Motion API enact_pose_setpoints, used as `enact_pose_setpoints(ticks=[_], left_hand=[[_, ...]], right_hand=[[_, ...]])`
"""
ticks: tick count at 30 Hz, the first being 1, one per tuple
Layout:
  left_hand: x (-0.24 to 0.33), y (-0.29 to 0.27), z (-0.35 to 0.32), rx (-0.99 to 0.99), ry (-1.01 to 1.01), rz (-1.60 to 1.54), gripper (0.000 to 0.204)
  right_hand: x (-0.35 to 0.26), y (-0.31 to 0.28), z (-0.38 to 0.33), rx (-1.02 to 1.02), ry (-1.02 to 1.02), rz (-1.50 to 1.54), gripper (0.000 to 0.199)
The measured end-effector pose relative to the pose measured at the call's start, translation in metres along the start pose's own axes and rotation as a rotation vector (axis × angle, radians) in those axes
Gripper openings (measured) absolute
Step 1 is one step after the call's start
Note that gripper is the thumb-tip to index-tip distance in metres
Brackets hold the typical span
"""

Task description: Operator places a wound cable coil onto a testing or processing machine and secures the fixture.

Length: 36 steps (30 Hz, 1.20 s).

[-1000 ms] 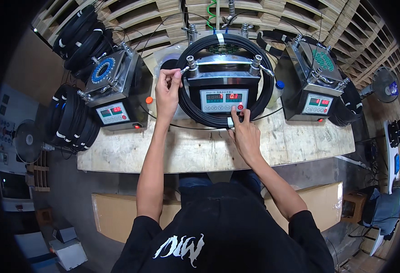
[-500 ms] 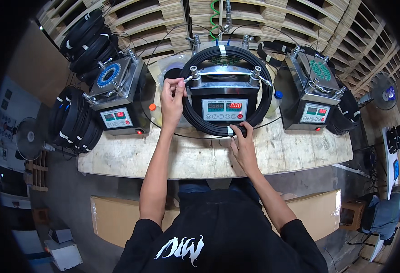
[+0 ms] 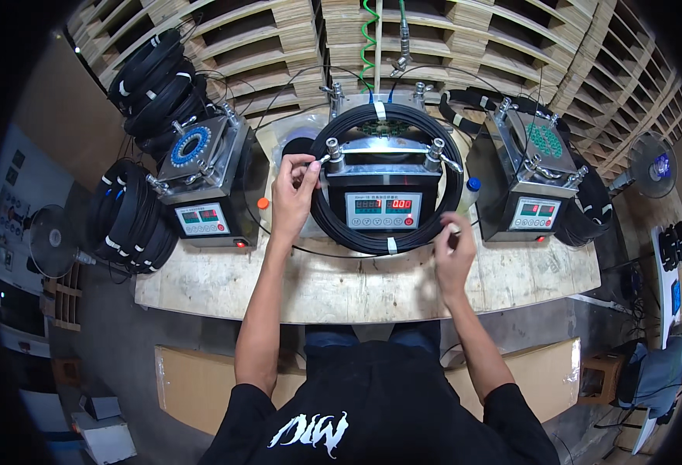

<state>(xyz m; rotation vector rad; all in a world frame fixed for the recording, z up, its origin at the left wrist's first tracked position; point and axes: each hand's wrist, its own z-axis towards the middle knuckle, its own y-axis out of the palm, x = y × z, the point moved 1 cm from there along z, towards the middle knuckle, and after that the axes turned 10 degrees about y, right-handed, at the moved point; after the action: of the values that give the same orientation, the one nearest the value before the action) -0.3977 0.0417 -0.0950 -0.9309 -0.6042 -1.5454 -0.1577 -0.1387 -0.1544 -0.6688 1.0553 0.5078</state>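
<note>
A black cable coil (image 3: 391,182) is laid around the middle machine (image 3: 384,198) on the wooden counter (image 3: 341,283), looped behind the two metal posts on the machine's top and hanging down in front of its display panel; white tape bands are seen at the coil's top and bottom. The left hand (image 3: 294,194) is raised to the coil's upper left, its fingertips pinched on something small at the left post (image 3: 333,155), probably the thin cable end, though this is too small to be told for certain. The right hand (image 3: 453,252) is closed loosely at the coil's lower right, with a small pale piece pinched between thumb and fingers, just beside the coil. The step in hand is judged to be the seating of the coil's loose ends at the machine. A careful, fine pinch is called for next, so that the thin end is guided without the loop being dragged off the posts. Similar machines (image 3: 205,194) are stood on either side, with further coils (image 3: 132,221) stacked at the left.
</note>
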Motion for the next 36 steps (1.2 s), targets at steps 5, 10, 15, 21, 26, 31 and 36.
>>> enact_pose_setpoints(ticks=[5, 10, 15, 21, 26, 31, 36], left_hand=[[-0.003, -0.004, 0.004, -0.001, 0.005, -0.051, 0.017], [-0.007, -0.008, 0.008, -0.048, 0.000, -0.072, 0.016], [-0.010, -0.025, 0.016, -0.117, -0.071, -0.141, 0.018], [-0.062, -0.023, 0.071, 0.151, -0.159, -0.166, 0.033], [-0.115, 0.017, 0.154, 0.146, -0.474, -0.294, 0.047], [-0.170, 0.033, 0.194, 0.060, -0.549, -0.661, 0.034], [-0.189, 0.035, 0.193, 0.081, -0.342, -1.029, 0.022]], right_hand=[[-0.041, -0.005, 0.073, 0.006, 0.107, 0.227, 0.035], [-0.029, -0.003, 0.103, -0.108, 0.188, 0.376, 0.019], [-0.025, -0.002, 0.116, 0.009, 0.169, 0.209, 0.027], [0.004, 0.025, 0.209, -0.032, 0.188, 0.106, 0.031], [0.012, 0.069, 0.301, -0.392, 0.583, 0.409, 0.034], [0.027, 0.089, 0.330, -0.640, 0.627, 0.469, 0.030], [0.021, 0.090, 0.334, -0.597, 0.707, 0.507, 0.027]])
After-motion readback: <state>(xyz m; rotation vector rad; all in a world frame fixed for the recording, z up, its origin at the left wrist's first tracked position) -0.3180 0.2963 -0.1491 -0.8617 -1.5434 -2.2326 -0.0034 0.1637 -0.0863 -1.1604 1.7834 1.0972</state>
